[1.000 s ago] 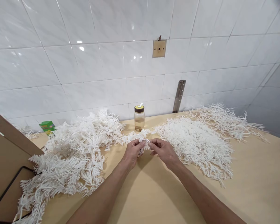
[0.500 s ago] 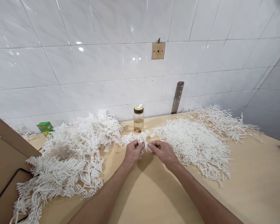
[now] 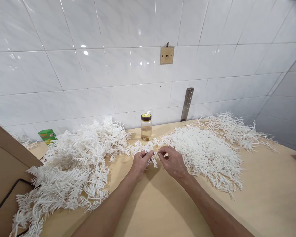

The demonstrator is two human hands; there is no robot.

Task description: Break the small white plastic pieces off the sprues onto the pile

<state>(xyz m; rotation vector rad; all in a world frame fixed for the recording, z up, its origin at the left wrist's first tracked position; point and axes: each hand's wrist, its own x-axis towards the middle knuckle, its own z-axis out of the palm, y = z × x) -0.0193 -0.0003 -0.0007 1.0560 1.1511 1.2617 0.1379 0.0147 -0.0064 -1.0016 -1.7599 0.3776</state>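
Observation:
My left hand (image 3: pixel 140 164) is closed in a pinch on a small bunch of white branched strands (image 3: pixel 154 161), thin and twig-like, whose tips hang below the fingers. Just right of it my right hand (image 3: pixel 172 162) pinches thumb and forefinger at the bunch's edge, on a white strand mostly hidden by the fingertips. A large tangled heap of similar white strands (image 3: pixel 74 164) lies to the left. On the right spreads a flatter pile of short white strands (image 3: pixel 207 154). A thin trail of strands (image 3: pixel 135 148) runs from the left heap to behind my hands.
Behind my hands stands a clear bottle (image 3: pixel 146 128) with a dark and yellow lid. A metal strip (image 3: pixel 187 104) leans on the tiled wall (image 3: pixel 113 69). Looser strands (image 3: pixel 234 130) lie at the back right. A green box (image 3: pixel 47 136) and a brown board (image 3: pixel 5 171) are left.
My right hand has turned and shifted slightly right, its fingers curling more tightly. The bunch's tips now show more plainly between the hands. My left hand stays almost in place.

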